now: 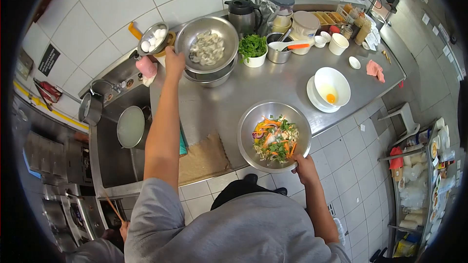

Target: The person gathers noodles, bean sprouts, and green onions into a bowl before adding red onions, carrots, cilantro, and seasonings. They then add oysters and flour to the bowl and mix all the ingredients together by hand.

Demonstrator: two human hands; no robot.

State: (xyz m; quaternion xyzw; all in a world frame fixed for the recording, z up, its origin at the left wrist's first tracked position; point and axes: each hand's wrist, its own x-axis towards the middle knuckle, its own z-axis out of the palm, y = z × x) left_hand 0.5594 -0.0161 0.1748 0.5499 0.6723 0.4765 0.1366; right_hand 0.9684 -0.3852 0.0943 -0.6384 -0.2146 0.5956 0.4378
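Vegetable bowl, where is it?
Head view, right of centre: the right hand holds the vegetable bowl by its rim, lower left of the egg bowl.

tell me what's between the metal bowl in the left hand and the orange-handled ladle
In the head view, a white tub of leafy greens stands between them.

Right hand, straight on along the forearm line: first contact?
The right hand would first meet the metal bowl whose rim it grips. The vegetable mix lies next along that line in the picture, though depth is unclear, so it might pass above or below it.
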